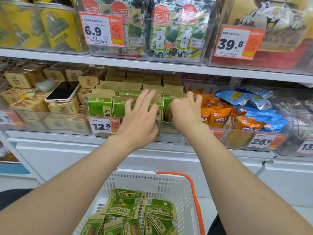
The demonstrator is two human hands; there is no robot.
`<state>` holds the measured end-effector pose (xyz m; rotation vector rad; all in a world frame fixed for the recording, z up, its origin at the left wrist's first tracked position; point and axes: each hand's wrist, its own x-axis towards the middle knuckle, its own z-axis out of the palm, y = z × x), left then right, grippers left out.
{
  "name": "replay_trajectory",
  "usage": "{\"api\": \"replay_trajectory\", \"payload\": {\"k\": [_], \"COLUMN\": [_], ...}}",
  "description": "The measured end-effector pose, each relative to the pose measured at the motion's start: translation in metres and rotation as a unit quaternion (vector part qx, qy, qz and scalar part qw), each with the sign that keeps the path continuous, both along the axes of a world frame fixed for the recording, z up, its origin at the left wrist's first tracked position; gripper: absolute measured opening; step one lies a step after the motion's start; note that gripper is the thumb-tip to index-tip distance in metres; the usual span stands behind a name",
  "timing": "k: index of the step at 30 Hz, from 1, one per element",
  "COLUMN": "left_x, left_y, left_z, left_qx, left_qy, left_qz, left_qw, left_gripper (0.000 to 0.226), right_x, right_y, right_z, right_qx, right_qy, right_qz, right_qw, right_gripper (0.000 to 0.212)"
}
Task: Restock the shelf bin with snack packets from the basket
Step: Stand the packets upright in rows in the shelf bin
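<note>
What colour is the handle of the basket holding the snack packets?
Orange. The basket handle shows best in the head view.

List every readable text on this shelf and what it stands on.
"6.9" and "7.5": top-left price tag
"39.8": top-right price tag
"김": seaweed packs
"洽洽": green packets
"12.8": middle bin tag
"原味板栗": orange packets
"26.8": right bin tag
Small print, barcodes: unreadable.

Basket (160,185) front out of view

shelf bin (135,139) packed with green packets (100,107); open above basket (177,192).
</note>
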<state>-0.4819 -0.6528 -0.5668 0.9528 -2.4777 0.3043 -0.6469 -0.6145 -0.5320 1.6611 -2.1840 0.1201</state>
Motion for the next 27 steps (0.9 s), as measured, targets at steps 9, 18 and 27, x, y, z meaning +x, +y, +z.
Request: {"api": "replay_trajectory", "payload": {"k": [9, 18, 27], "left_x": [0.019, 0.043, 0.089], "left_y": [-0.001, 0.029, 0.039], "left_z": [-0.037, -0.139, -0.250], "left_qx": [-0.094, 0.267, 0.325], "left_qy": [0.037, -0.295, -0.464], "left_qz": [-0.078, -0.005, 0.064], "left_qw": [0.992, 0.918, 0.822], "left_gripper": [0.012, 0.017, 0.061], "right_x": [0.040, 0.084, 0.098], "right_y": [0.047, 0.086, 0.086], "right_z": [0.000, -0.084, -0.163], "right_qx": [-0.106, 0.353, 0.492], "right_qy": [-0.163, -0.151, -0.142], "right_qz": [0.079, 0.134, 0.146], "right_qw": [0.978, 0.914, 0.846], "right_gripper": [0.017, 0.005, 0.033]}}
